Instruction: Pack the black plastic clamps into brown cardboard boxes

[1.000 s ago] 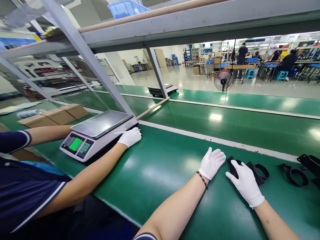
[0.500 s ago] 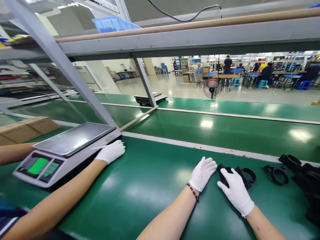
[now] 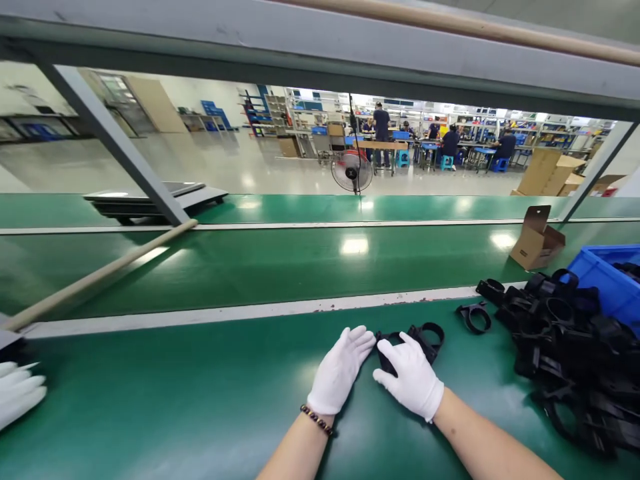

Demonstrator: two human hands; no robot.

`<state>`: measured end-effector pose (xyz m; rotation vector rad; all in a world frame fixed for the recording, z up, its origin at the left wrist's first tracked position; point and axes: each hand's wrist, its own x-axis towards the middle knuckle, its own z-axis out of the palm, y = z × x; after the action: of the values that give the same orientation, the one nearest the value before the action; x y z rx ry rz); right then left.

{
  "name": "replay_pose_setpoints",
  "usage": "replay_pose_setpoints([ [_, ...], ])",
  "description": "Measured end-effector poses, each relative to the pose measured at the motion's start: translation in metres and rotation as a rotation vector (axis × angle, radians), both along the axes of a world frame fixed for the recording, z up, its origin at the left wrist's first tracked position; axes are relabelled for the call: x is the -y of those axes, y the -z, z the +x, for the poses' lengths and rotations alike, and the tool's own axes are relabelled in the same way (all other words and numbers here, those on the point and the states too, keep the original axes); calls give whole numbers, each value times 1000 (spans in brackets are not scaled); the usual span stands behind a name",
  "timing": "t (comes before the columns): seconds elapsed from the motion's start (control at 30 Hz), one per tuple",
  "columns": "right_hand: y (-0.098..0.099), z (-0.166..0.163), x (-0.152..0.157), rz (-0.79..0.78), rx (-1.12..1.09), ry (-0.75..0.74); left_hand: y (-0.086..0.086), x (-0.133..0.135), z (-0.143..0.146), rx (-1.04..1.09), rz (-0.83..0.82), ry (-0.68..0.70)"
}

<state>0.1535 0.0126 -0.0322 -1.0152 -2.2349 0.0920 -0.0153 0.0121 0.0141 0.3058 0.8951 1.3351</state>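
Note:
Both hands wear white gloves. My left hand, with a beaded bracelet at the wrist, is held on edge above the green worktop, its fingers stretched out toward the black parts. My right hand lies over a black plastic part with a ring, thumb and fingers spread; much of that part is hidden beneath it. Just beyond its fingers lies a second black ring part. Farther right a single black ring part rests apart, beside a heap of similar black parts.
A blue bin and an open cardboard box stand at right. Another person's gloved hand shows at the left edge. A wooden rod and a scale lie at left; a shelf beam crosses above.
My view has swung right, bringing the heap, bin and box into sight and pushing the near scale mostly out. My hands keep nearly the same pose by the black parts.

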Motion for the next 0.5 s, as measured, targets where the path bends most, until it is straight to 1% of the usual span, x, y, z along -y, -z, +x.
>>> replay_pose_setpoints([
  [0.13,-3,0,0,9,14,-2,0,0,-1,-24,-5,22],
  [0.3,-3,2,-1,28,54,66,2,2,1,-18,22,51],
  [0.5,-1,6,6,31,42,13,8,10,7,-31,56,27],
])
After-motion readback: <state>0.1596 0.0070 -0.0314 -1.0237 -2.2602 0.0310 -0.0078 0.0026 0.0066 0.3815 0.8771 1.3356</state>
